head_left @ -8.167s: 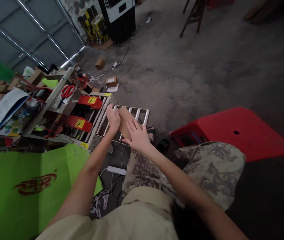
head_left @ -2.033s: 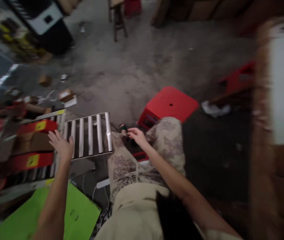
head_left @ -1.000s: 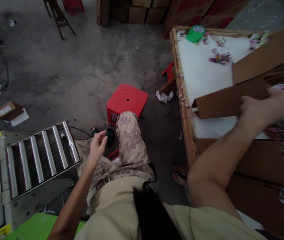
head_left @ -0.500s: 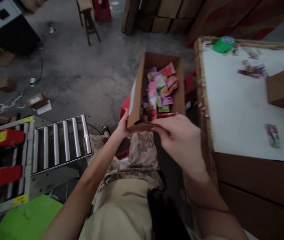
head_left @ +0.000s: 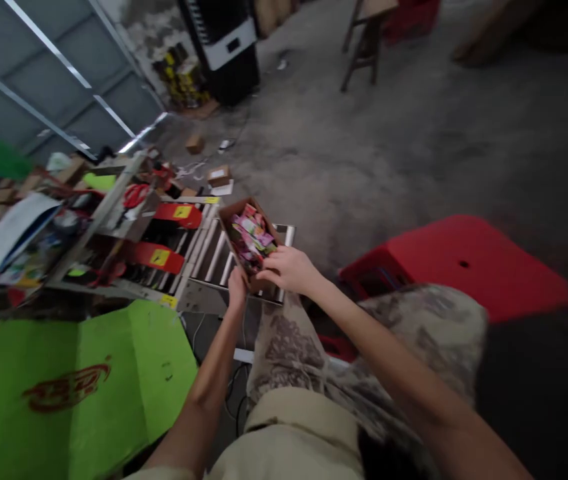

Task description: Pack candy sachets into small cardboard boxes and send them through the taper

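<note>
An open cardboard box (head_left: 229, 217) full of colourful packets (head_left: 251, 238) rests on the steel roller conveyor (head_left: 211, 257), at its near end. My left hand (head_left: 237, 287) grips the box's near left corner from below. My right hand (head_left: 290, 269) is closed over the box's near right edge, fingers reaching onto the packets. Past the box, the conveyor runs into a sealing machine with red guide arms (head_left: 157, 255).
A green folded board (head_left: 69, 380) lies at the lower left. A red plastic stool (head_left: 464, 263) stands to the right by my knee. Small boxes (head_left: 218, 176) and scraps litter the concrete floor; a wooden stool (head_left: 364, 47) and a dark cabinet (head_left: 224, 47) stand farther off.
I have turned left from the white table, carrying the packet-filled box in both hands, and it now sits on the conveyor rollers.
</note>
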`<state>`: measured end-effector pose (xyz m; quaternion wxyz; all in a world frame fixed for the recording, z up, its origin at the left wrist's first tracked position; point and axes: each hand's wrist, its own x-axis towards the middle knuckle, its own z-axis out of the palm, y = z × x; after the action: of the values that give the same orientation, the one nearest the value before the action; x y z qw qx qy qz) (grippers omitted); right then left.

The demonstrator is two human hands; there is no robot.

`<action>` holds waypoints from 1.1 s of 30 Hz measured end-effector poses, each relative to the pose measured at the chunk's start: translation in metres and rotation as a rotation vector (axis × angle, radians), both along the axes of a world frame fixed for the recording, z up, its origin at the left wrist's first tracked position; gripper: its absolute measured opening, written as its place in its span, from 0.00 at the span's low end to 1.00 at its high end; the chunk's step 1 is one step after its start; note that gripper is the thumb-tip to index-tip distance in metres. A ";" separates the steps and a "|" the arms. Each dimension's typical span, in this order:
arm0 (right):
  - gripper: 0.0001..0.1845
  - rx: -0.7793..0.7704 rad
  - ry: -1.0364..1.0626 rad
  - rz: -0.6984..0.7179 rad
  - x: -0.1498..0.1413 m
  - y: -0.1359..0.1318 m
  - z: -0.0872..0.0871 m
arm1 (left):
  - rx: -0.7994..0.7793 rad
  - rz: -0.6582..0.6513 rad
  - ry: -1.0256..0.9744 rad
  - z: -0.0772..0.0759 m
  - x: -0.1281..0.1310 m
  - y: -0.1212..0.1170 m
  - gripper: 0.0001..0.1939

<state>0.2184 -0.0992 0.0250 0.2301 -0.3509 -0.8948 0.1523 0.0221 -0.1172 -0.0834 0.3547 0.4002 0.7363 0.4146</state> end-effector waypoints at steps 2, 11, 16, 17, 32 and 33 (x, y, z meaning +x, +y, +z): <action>0.17 0.039 0.013 0.088 -0.011 0.009 -0.014 | 0.075 0.146 0.037 0.005 -0.023 0.007 0.19; 0.24 0.278 0.124 0.059 -0.012 0.013 -0.028 | 0.485 -0.188 -0.077 0.053 -0.076 0.093 0.22; 0.26 0.298 0.146 -0.131 -0.041 0.013 -0.025 | 0.511 -0.199 -0.074 0.050 -0.068 0.088 0.20; 0.26 0.267 0.099 -0.099 -0.050 0.017 -0.028 | 0.510 -0.191 -0.066 0.050 -0.068 0.085 0.20; 0.23 0.172 -0.019 -0.057 -0.100 0.041 -0.081 | 0.181 -0.509 0.397 0.079 -0.083 0.100 0.22; 0.23 0.186 0.048 -0.039 -0.099 0.042 -0.082 | 0.115 -0.536 0.465 0.083 -0.081 0.103 0.22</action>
<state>0.1192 -0.0571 -0.0567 0.2861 -0.3418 -0.8922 0.0726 -0.0590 -0.0138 -0.0008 0.2507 0.6822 0.6416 0.2452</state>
